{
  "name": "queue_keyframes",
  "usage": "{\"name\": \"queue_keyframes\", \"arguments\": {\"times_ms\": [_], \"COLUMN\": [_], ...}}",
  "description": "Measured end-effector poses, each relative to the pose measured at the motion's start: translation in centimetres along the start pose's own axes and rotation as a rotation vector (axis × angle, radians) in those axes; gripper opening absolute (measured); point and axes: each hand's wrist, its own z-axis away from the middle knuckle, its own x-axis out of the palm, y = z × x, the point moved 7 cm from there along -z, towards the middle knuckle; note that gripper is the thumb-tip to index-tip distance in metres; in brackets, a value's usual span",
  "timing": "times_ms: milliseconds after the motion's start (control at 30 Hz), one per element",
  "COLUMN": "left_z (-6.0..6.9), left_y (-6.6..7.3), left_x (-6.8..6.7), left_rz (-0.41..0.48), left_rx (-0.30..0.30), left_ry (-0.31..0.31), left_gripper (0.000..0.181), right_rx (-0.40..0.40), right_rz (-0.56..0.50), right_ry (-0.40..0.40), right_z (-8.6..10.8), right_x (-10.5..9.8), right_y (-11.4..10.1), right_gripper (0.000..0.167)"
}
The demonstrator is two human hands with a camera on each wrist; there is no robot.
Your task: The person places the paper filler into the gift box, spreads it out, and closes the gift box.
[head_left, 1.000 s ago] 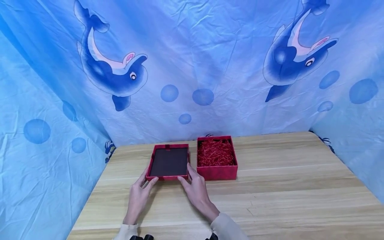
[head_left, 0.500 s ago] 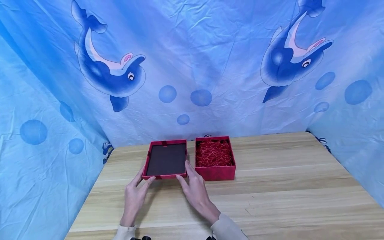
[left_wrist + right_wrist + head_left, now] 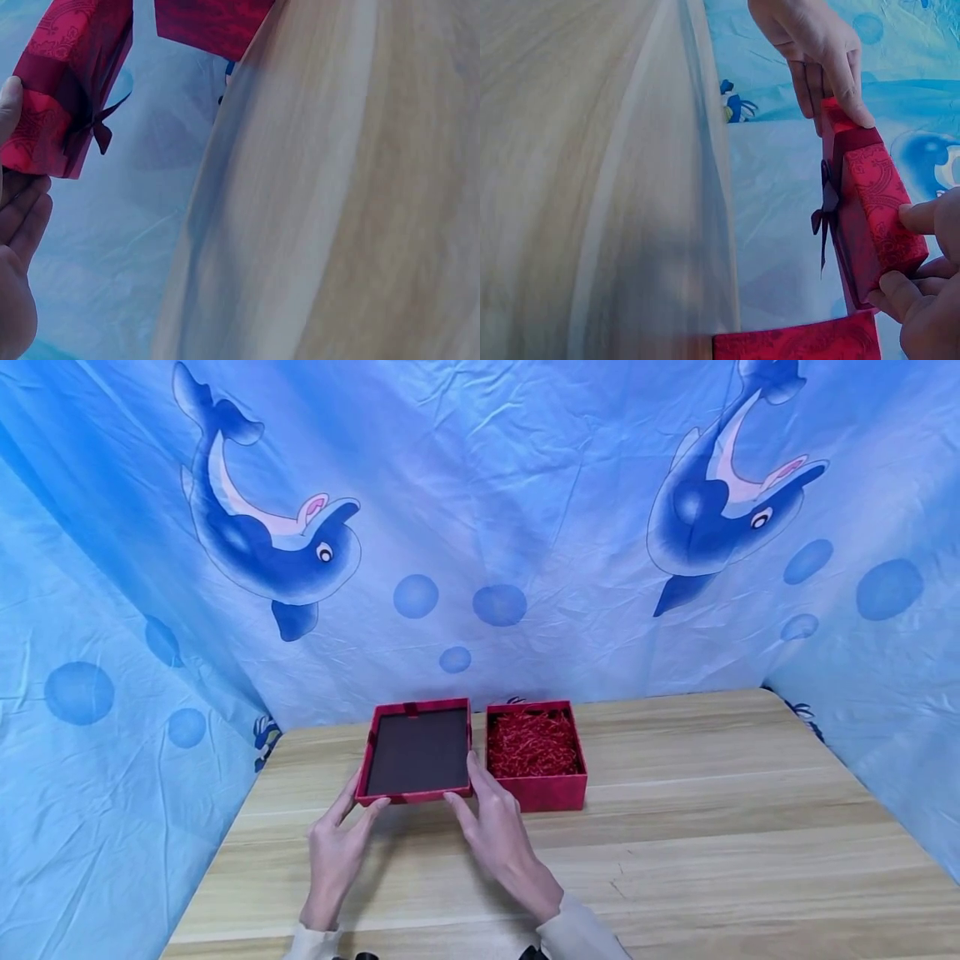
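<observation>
Both hands hold a red patterned box lid (image 3: 420, 752) by its near corners, its dark inner face up, above the table. My left hand (image 3: 337, 852) grips the left corner, thumb on the near rim. The right hand (image 3: 498, 835) grips the right corner the same way. A dark ribbon bow (image 3: 827, 202) hangs from the lid's underside in the right wrist view; the left wrist view shows the bow (image 3: 97, 127) too. Just right of the lid stands the red box (image 3: 536, 793), filled with red shredded paper (image 3: 534, 743).
The light wooden table (image 3: 712, 827) reaches to a blue cloth backdrop (image 3: 570, 527) printed with dolphins and bubbles. That cloth also hangs at both sides. The box sits close to the table's back edge.
The lid has risen off the table, shifting slightly away from me and tilting up at its right side. Both hands moved with it. The box stays put; the whole view drifts slightly left.
</observation>
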Motion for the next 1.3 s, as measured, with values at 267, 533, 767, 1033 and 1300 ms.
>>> {"name": "queue_keyframes", "arguments": {"times_ms": [267, 533, 767, 1033, 1300], "left_z": [-0.1, -0.2, -0.2, -0.1, 0.1], "left_y": [1.6, 3.1, 4.2, 5.1, 5.7], "left_x": [1.0, 2.9, 4.6, 6.7, 8.3], "left_rz": [0.052, 0.148, 0.185, 0.209, 0.224], "left_rx": [0.086, 0.151, 0.152, 0.141, 0.137], "left_ry": [0.016, 0.004, -0.01, -0.063, -0.073], "left_gripper": [0.065, 0.063, 0.062, 0.064, 0.064], "right_rx": [-0.007, -0.013, -0.007, -0.028, -0.012], "right_rz": [-0.001, 0.034, 0.035, 0.052, 0.066], "right_ry": [-0.012, 0.023, 0.044, 0.079, 0.091], "right_z": [-0.4, -0.4, -0.2, 0.0, 0.1], "right_x": [-1.4, -3.9, -5.6, -7.4, -8.9], "right_y": [0.7, 1.1, 2.0, 3.3, 4.3], "right_gripper": [0.065, 0.067, 0.07, 0.07, 0.067]}}
